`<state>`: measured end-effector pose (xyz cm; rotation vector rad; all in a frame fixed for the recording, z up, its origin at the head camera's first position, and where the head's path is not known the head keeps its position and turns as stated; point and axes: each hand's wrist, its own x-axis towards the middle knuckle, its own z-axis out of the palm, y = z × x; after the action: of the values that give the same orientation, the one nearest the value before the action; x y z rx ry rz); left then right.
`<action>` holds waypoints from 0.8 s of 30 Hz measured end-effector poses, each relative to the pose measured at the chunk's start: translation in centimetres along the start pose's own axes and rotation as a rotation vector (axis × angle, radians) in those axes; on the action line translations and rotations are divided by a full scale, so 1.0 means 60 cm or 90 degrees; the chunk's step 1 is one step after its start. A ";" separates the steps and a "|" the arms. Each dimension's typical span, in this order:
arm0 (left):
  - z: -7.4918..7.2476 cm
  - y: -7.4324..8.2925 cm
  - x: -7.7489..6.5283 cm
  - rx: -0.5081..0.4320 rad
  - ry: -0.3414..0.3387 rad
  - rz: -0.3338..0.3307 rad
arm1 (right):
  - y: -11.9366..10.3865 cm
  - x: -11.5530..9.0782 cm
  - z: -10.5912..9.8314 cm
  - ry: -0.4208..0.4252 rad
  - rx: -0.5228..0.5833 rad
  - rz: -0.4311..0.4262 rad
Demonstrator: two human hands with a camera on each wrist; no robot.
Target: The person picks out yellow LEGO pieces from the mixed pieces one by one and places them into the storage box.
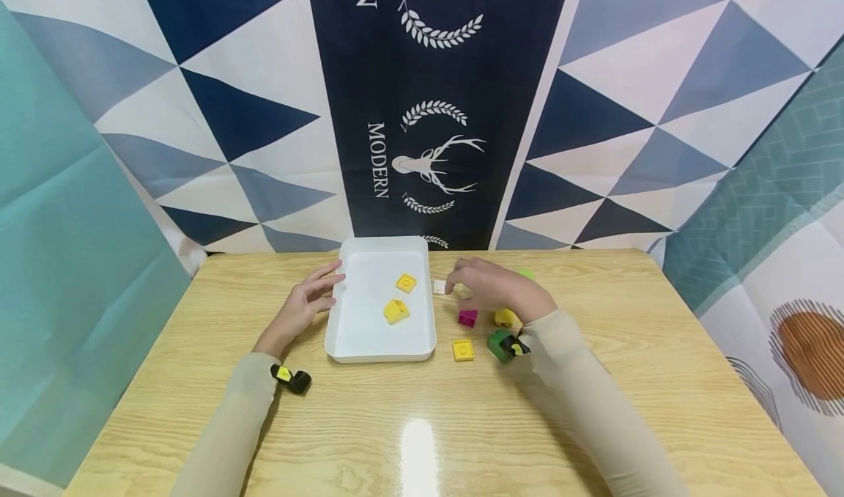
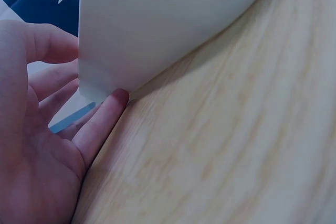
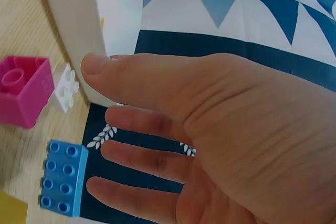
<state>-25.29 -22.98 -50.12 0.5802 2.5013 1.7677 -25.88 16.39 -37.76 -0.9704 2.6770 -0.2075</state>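
My left hand [image 1: 305,305] rests its fingertips against the left wall of a white tray [image 1: 359,284]. In the left wrist view its fingers are fairly straight, one fingertip [image 2: 121,96] at the tray's lower edge. Two yellow blocks [image 1: 396,311] lie inside the tray. Just right of the tray, my right hand [image 1: 493,284] hovers over the table with nothing visible between its loosely bent fingers. Nearest to it are a white studded block [image 3: 64,87], a magenta block [image 3: 26,98] and a blue eight-stud block [image 3: 63,179]. The blue one is hidden in the head view.
Nearer the front lie a flat yellow block [image 1: 463,350] and a green block [image 1: 499,345]. Another yellow block [image 1: 504,317] and a lime-green piece [image 1: 526,273] show partly around the right wrist. A patterned cloth [image 1: 428,116] hangs behind the wooden table [image 1: 356,424].
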 end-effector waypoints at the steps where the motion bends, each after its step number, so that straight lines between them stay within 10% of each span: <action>1: 0.000 0.001 0.000 0.001 0.000 0.000 | 0.002 -0.003 0.001 0.001 -0.001 0.003; 24: 0.003 0.005 -0.001 0.005 0.000 -0.001 | 0.058 -0.067 0.016 0.010 0.026 0.066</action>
<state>-25.13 -22.74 -49.93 0.5794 2.5088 1.7583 -24.71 21.58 -38.62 -0.8181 2.7181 -0.2474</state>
